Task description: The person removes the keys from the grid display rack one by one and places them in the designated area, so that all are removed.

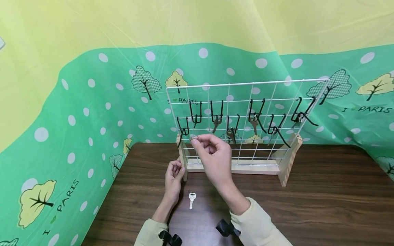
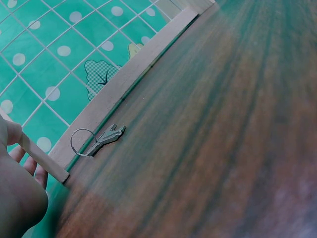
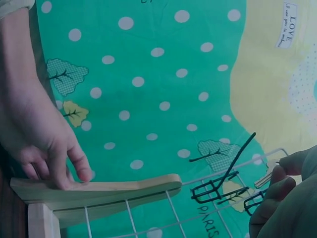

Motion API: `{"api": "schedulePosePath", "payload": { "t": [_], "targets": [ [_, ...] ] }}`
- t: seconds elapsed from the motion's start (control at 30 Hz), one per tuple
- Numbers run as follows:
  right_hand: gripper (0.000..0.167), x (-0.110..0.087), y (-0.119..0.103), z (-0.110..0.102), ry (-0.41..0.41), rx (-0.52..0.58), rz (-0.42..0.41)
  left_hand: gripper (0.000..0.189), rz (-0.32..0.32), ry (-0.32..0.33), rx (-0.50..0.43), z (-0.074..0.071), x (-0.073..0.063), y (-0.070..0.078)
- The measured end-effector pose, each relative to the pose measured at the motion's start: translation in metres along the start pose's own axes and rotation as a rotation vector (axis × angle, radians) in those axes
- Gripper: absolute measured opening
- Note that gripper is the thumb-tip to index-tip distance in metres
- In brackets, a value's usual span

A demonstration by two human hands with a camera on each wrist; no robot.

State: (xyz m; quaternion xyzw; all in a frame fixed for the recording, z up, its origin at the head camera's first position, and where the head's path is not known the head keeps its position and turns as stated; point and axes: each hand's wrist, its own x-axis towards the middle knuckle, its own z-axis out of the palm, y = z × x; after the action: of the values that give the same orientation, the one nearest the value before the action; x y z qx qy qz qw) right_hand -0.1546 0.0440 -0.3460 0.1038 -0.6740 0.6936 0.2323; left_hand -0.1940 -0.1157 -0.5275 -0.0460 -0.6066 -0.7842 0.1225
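My right hand point(image 1: 215, 159) is raised before the left part of a white wire rack point(image 1: 240, 156), pinching a small key point(image 3: 265, 179) between thumb and forefinger. Close to it juts the lowest left black hook point(image 1: 183, 131). My left hand point(image 1: 173, 176) grips the wooden side support point(image 3: 119, 184) at the rack's left end; in the left wrist view the support passes between thumb and fingers. On the table lies another key point(image 1: 192, 200) with a ring point(image 2: 73, 144), in front of the rack's wooden base point(image 2: 133, 79).
Several black hooks hang on the grid, some bearing keys point(image 1: 254, 123). A second wooden support point(image 1: 289, 164) holds the rack's right end. The brown wooden table point(image 1: 338, 191) meets a green and yellow printed cloth point(image 1: 101, 85) behind and at left.
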Motion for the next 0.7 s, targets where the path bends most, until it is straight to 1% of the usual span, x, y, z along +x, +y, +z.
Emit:
{"api": "schedulePosePath", "payload": {
  "t": [0.2, 0.33, 0.5, 0.53, 0.7],
  "targets": [
    [0.006, -0.004, 0.006, -0.002, 0.004, -0.005, 0.024, 0.014, -0.005, 0.000, -0.005, 0.000, -0.001, 0.000],
    [0.007, -0.007, 0.010, -0.004, 0.005, -0.002, 0.047, 0.010, -0.005, -0.005, 0.001, 0.000, -0.001, 0.001],
    [0.008, -0.010, 0.016, -0.008, 0.004, -0.014, 0.067, 0.014, -0.009, -0.008, -0.003, 0.001, -0.001, 0.001],
    [0.008, -0.011, 0.017, -0.008, 0.002, -0.020, 0.070, 0.011, -0.010, -0.005, -0.005, 0.001, -0.001, 0.001],
    [0.007, -0.016, 0.024, -0.012, -0.002, -0.029, 0.097, 0.010, -0.013, 0.007, -0.010, 0.001, -0.001, 0.000]
  ]
}}
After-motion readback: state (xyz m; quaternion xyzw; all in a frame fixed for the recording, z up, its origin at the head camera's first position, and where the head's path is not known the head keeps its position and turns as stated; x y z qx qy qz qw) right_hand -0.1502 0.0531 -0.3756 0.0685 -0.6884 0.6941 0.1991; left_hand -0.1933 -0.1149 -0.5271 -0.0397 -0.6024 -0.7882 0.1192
